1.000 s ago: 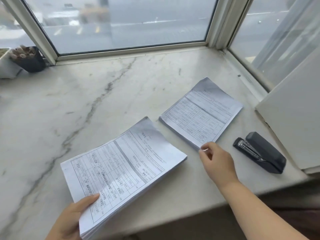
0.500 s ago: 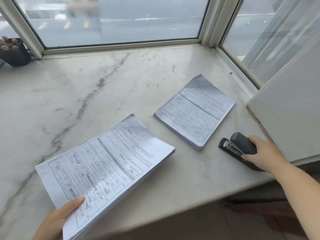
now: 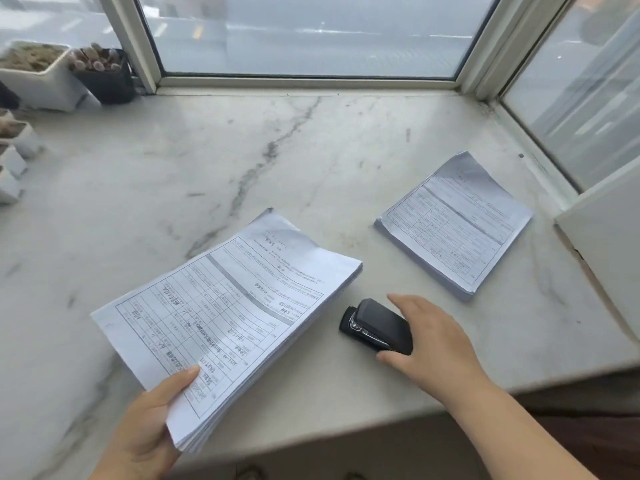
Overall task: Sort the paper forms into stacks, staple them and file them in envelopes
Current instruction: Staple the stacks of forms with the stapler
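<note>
The thick stack of printed white paper forms (image 3: 228, 313) is pinched at its near corner by the left hand (image 3: 145, 431), thumb on top, far end on the grey-veined marble sill (image 3: 173, 168). The right hand (image 3: 433, 337) curls around the black stapler (image 3: 375, 325) just beside it, forearm reaching in from the lower right. A thinner stack of printed forms (image 3: 457, 223) lies apart, farther right.

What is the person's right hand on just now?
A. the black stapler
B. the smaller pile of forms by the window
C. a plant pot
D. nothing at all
A: the right hand wraps around the black stapler on the marble ledge, while the left hand holds the big pile of forms.
</note>
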Motion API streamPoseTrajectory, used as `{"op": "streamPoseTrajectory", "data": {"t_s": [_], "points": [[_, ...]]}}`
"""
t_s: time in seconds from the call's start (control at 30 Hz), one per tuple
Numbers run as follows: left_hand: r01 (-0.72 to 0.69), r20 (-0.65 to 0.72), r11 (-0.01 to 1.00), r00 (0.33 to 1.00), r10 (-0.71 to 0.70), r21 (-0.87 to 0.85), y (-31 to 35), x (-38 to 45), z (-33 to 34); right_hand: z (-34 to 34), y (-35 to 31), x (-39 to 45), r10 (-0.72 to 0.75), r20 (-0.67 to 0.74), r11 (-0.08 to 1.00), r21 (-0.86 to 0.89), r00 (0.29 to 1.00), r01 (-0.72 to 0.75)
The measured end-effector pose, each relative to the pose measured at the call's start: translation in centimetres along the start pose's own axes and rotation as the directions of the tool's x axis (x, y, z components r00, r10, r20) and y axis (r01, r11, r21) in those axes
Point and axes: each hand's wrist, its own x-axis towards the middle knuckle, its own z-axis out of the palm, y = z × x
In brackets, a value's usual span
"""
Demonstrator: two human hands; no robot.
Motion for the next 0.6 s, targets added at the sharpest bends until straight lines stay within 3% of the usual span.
{"op": "streamPoseTrajectory", "data": {"t_s": [0.07,0.1,0.13,0.17,0.2,0.23,0.27,0.33,0.43,0.6], "points": [[-0.016,0.001,1.0,1.0,0.016,-0.025,-0.2,0.2,-0.6,0.4,-1.2,-2.2,0.0,-0.287,0.964,0.255,0.958,0.077],[-0.018,0.013,0.999,1.0,0.018,-0.04,-0.4,0.1,-0.8,1.0,-2.1,-3.1,0.094,-0.278,0.881,0.47,0.956,0.05],[-0.02,0.021,0.999,1.0,0.021,-0.043,-0.6,0.1,-0.8,1.7,-3.4,-3.6,0.194,-0.115,0.723,0.688,0.974,-0.063],[-0.017,0.025,0.999,1.0,0.018,-0.047,-0.9,0.0,-0.9,2.7,-4.6,-3.7,0.229,0.159,0.5,0.827,0.96,-0.256],[-0.008,0.033,0.999,0.999,0.01,-0.054,-1.2,-0.1,-0.8,3.6,-5.7,-3.4,0.208,0.424,0.247,0.849,0.881,-0.467],[0.002,0.043,0.998,0.999,0.0,-0.06,-1.6,-0.3,-0.9,4.4,-6.8,-3.0,0.147,0.595,0.022,0.797,0.791,-0.604],[0.005,0.051,0.998,0.999,-0.002,-0.056,-2.0,-0.4,-0.9,4.9,-7.6,-2.2,0.09,0.655,-0.141,0.754,0.75,-0.641],[-0.012,0.021,1.0,1.0,0.013,-0.028,-2.6,-0.6,-1.1,5.4,-8.7,-0.5,0.105,0.618,-0.354,0.755,0.779,-0.551],[-0.045,-0.029,0.999,0.999,0.046,0.03,-3.0,-0.8,-1.5,5.9,-10.4,1.5,0.302,0.572,-0.464,0.787,0.763,-0.407],[-0.129,-0.06,0.978,0.988,0.14,0.165,-3.2,-1.3,-1.4,7.2,-11.6,2.6,0.518,0.558,-0.411,0.827,0.648,-0.384]]}}
